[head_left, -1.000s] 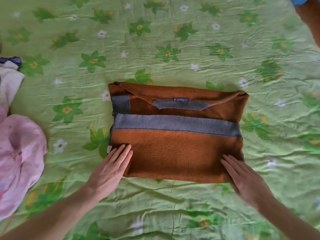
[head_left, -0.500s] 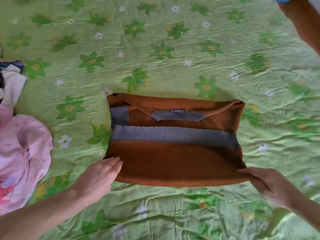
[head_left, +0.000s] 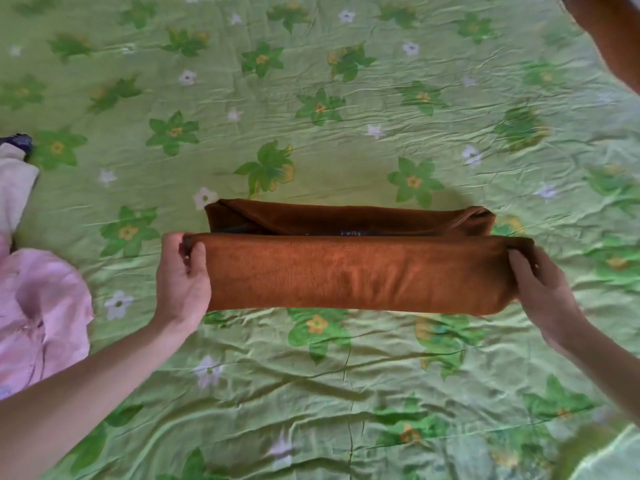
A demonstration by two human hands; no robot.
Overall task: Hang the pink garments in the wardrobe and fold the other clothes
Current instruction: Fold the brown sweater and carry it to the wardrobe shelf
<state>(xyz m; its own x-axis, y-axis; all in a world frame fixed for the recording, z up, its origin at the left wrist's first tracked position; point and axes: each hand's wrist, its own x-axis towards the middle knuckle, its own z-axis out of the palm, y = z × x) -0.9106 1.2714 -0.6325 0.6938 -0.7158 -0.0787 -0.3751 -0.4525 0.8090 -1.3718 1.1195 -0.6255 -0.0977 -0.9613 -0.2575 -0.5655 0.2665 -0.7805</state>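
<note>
Two bare hands hold a rust-brown, soft knitted garment (head_left: 349,268) at the middle of the head view. Its near half is raised and turned toward the far half, forming a long, smooth band with rounded ends; behind it lies the darker far layer, with a curved seam at its right end and a small label just showing at the fold line. The left hand (head_left: 181,275) pinches the band's left end, thumb on the front face and fingers curled behind. The right hand (head_left: 540,289) grips the right end in the same manner, its thumb lying along the cloth's edge.

Under the garment spreads a crinkled light-green bedsheet printed with green and white flowers (head_left: 311,98), its creases running in every direction. Broad bare sheet lies above the garment and below it, toward the bottom of the frame. At the left edge a crumpled pale pink cotton garment (head_left: 41,317) rests well apart from the left hand, and above it a cream cloth with a dark blue tip (head_left: 15,181). A reddish-brown surface (head_left: 613,39) cuts the upper right corner.
</note>
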